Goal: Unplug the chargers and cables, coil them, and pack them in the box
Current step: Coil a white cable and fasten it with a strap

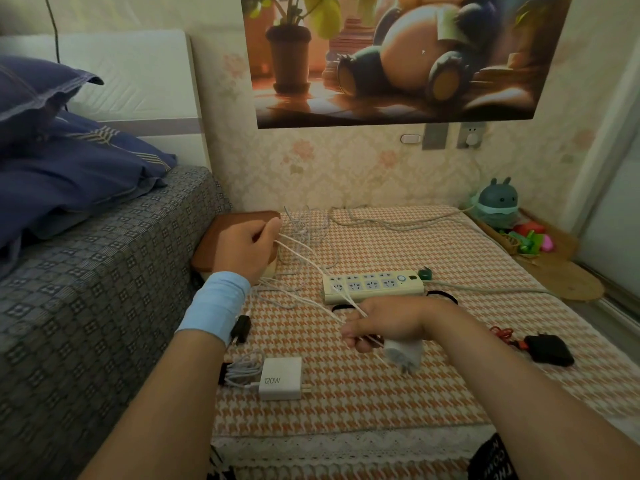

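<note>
Grip of right hand (pixel 384 325): curled tight round white charger (pixel 405 355), prongs pointing down toward tablecloth (pixel 381 410); prongs touching cloth or clear of it, impossible to tell. Same fingers pinching strands of white cable (pixel 311 265). Cable stretched up and left, across near-left corner of power strip (pixel 372 284), to left hand (pixel 251 249). Left hand closed too, strands pinched between thumb and curled fingers, held over brown lid of box (pixel 221 233); blue wristband (pixel 216 304) on that wrist. Box lidded, set at back-left corner of table, hard against patterned bed cover (pixel 86 306).

Beyond left hand, toward wall, loose cable tangle (pixel 304 223). Just beside left wrist, black plug (pixel 241 329). Nearer front edge, 120W charger (pixel 281 378) lying flat, bundled cable (pixel 242 372) at its left side. Black loops (pixel 443 296) by strip's near right end. Well right of right hand, black charger (pixel 549 349) with red cable (pixel 502 332), close to right table edge.

Bare cloth between 120W charger and black charger, beneath right forearm, and along lace-trimmed front edge.
</note>
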Demonstrator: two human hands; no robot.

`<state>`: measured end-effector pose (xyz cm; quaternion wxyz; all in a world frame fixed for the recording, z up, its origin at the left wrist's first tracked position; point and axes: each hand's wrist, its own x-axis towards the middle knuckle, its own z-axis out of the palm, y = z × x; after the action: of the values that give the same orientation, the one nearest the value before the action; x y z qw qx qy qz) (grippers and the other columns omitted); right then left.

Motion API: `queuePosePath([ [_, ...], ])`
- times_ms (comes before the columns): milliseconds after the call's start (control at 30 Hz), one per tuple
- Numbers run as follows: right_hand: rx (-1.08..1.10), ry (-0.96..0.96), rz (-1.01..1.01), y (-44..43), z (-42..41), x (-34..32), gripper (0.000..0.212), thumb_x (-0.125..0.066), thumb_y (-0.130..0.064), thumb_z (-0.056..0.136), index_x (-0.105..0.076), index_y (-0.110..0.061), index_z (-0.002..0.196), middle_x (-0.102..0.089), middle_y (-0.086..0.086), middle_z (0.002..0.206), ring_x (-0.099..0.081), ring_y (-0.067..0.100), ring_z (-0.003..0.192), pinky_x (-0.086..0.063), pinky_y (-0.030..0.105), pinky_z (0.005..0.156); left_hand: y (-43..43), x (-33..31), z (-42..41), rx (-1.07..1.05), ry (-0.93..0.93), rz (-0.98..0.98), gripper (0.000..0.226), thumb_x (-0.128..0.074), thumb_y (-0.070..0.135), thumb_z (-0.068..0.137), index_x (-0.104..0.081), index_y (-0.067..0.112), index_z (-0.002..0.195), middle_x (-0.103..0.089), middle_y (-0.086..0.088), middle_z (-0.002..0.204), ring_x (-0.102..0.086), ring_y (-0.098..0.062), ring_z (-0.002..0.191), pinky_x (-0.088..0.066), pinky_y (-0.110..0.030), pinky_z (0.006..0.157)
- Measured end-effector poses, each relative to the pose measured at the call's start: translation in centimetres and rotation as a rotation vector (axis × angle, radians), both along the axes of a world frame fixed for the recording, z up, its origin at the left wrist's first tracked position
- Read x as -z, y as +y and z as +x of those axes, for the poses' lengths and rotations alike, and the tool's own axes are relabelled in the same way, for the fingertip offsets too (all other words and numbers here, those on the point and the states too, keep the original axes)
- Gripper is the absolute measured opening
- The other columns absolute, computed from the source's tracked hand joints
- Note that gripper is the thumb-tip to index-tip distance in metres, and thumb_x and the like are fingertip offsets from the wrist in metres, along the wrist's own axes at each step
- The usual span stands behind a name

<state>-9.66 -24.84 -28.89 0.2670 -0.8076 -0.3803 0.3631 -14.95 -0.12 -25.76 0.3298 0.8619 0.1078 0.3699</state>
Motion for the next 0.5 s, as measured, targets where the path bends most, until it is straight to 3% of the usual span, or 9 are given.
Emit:
queuePosePath([
  [133,-0.013,-0.041,-0.101,-0.2,0.1,0.1,0.038,-0.052,-0.048,0.102,-0.068,-0.02,0.083,-0.065,-0.009,0.067,-0.055,0.007,0.065,-0.046,0.031,0.084,0.6,0.4,0.1,0.006,0.063,0.099,0.06,-0.056,0.046,0.094,-0.049,0.008,0.048,-0.041,-0.008,0.044,-0.039,-0.022,0.045,-0.037,-0.034,0.052],
  [200,0.007,0.026,-0.074,-0.5,0.2,0.0,0.039,-0.051,-0.045,0.104,-0.064,-0.015,0.083,-0.064,-0.004,0.065,-0.061,0.011,0.064,-0.051,0.027,0.079,1.0,0.6,0.2,-0.047,0.13,0.186,0.06,-0.054,0.046,0.095,-0.04,0.016,0.045,-0.035,0.0,0.042,-0.035,-0.018,0.043,-0.029,-0.031,0.049],
  [267,0.019,0.107,-0.027,-0.8,0.3,-0.1,0.038,-0.051,-0.04,0.105,-0.059,-0.012,0.081,-0.06,-0.001,0.061,-0.061,0.016,0.06,-0.051,0.027,0.072,1.7,1.2,0.6,-0.092,0.194,0.236,0.059,-0.052,0.049,0.095,-0.046,0.014,0.047,-0.041,-0.003,0.044,-0.038,-0.018,0.044,-0.028,-0.029,0.049],
  [400,0.066,0.131,-0.018,-1.1,0.6,0.4,0.038,-0.049,-0.039,0.106,-0.055,-0.012,0.08,-0.043,-0.001,0.054,-0.045,0.016,0.047,-0.051,0.033,0.063,2.1,2.7,1.6,-0.05,0.56,0.239,0.052,-0.051,0.05,0.095,-0.066,0.009,0.068,-0.063,-0.013,0.067,-0.051,-0.021,0.056,-0.039,-0.029,0.053],
  [433,0.077,0.11,-0.023,-1.1,0.7,0.5,0.038,-0.047,-0.039,0.107,-0.055,-0.013,0.08,-0.04,-0.003,0.053,-0.041,0.014,0.045,-0.05,0.035,0.063,1.6,2.9,1.6,-0.041,0.646,0.26,0.042,-0.052,0.045,0.097,-0.072,0.011,0.081,-0.068,-0.012,0.081,-0.057,-0.021,0.066,-0.045,-0.03,0.059],
  [500,0.095,0.074,-0.019,-1.0,0.8,0.7,0.039,-0.045,-0.04,0.107,-0.057,-0.014,0.081,-0.037,-0.005,0.051,-0.036,0.012,0.044,-0.047,0.035,0.063,0.4,2.7,1.5,-0.043,0.718,0.419,0.028,-0.049,0.032,0.099,-0.068,0.02,0.115,-0.063,-0.009,0.117,-0.058,-0.026,0.101,-0.051,-0.038,0.085],
])
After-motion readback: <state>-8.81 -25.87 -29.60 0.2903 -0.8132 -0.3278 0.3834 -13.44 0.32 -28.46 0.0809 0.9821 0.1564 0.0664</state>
